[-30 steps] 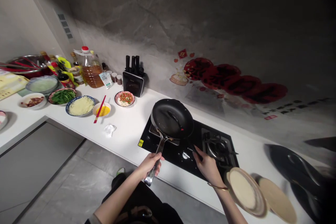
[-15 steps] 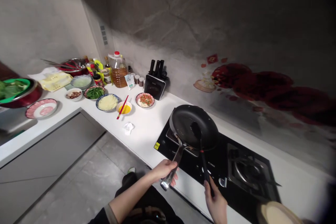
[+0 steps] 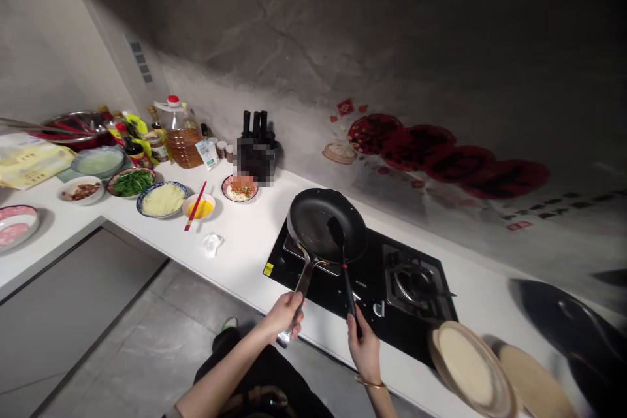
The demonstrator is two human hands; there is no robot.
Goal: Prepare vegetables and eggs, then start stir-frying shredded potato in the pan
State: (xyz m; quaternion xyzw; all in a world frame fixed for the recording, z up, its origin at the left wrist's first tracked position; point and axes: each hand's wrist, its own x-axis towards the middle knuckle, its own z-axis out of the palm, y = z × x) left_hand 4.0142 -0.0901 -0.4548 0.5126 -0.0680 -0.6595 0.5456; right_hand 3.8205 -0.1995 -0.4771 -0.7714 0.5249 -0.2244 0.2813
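Note:
A black frying pan (image 3: 313,225) is over the left burner, tilted, its inside facing me. My left hand (image 3: 284,317) is wrapped round its metal handle, near the end. In my right hand (image 3: 363,343) is a black spatula (image 3: 349,287) with a red band on its handle. The spatula's head lies inside the pan, against its lower right part. Beneath the pan is a black gas stove (image 3: 367,287), whose left burner is mostly hidden by the pan.
Left of the stove are a bowl of yellow liquid (image 3: 206,210) with red chopsticks (image 3: 196,206) across it, a plate of pale shreds (image 3: 161,199), chopped greens (image 3: 131,181) and an oil jug (image 3: 183,144). Pale round wooden pieces (image 3: 465,366) lie at the right. A crumpled tissue (image 3: 212,244) is near the front edge.
My view has turned to the right, so the counter's contents appear shifted left and more shows at the right. Both hands keep their grips on the pan and the spatula.

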